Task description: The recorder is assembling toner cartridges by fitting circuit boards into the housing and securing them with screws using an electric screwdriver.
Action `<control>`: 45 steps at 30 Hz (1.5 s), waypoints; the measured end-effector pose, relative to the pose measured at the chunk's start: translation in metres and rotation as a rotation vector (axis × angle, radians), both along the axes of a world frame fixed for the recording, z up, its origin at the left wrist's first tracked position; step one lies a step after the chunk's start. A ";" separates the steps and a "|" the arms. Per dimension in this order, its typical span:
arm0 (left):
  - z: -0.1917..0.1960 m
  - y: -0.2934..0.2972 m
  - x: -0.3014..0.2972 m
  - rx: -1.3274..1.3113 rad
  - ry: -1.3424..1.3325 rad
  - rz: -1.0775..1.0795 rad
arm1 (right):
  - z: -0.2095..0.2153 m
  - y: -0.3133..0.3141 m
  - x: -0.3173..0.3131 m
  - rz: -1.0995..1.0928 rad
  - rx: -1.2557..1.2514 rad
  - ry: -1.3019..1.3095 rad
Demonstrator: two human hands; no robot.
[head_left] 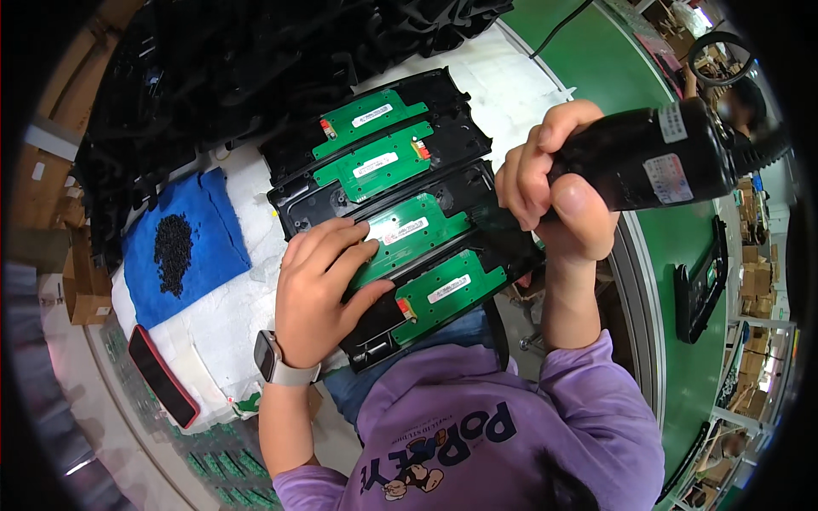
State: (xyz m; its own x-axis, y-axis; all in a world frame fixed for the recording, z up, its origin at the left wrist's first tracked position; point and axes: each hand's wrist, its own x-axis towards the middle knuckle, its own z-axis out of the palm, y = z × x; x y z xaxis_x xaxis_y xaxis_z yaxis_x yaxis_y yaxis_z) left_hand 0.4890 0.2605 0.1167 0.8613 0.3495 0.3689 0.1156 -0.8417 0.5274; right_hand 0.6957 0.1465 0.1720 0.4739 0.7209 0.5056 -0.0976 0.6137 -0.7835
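My right hand (567, 183) grips a black electric screwdriver (635, 162), held above the right ends of the parts; its tip is hidden by dark housings. My left hand (319, 285) lies with fingers stretched out on the left end of a green circuit board (443, 223), second from nearest me. Several such boards with white labels sit in black plastic housings (300, 209), lined up in a row from far to near. The nearest board (464, 289) has a red and yellow component at its left end.
Small black screws (173, 255) lie heaped on a blue cloth (217, 226) at left. A red-edged phone (162, 375) rests near the table's left edge. Black plastic parts (230, 77) pile up behind. A green conveyor (656, 281) on the right carries another housing (700, 281).
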 end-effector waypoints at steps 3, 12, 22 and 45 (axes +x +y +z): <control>-0.001 0.000 0.001 -0.002 -0.004 0.001 | 0.001 -0.002 0.001 -0.016 -0.068 0.008; 0.001 -0.002 0.003 -0.012 -0.013 0.019 | -0.003 0.006 0.005 -0.022 -0.142 -0.062; 0.016 0.005 0.005 -0.011 0.001 -0.029 | 0.010 0.000 0.032 0.270 0.148 0.028; 0.018 0.018 0.041 0.276 0.161 0.110 | -0.042 -0.038 0.145 -0.982 -1.283 -0.949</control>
State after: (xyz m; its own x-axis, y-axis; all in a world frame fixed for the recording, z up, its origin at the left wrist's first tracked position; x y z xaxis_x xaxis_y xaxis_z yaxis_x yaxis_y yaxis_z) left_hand 0.5301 0.2781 0.1348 0.8791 0.3493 0.3244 0.2769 -0.9281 0.2489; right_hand 0.8409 0.1088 0.1302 0.8235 0.5059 0.2566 0.5666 -0.7562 -0.3274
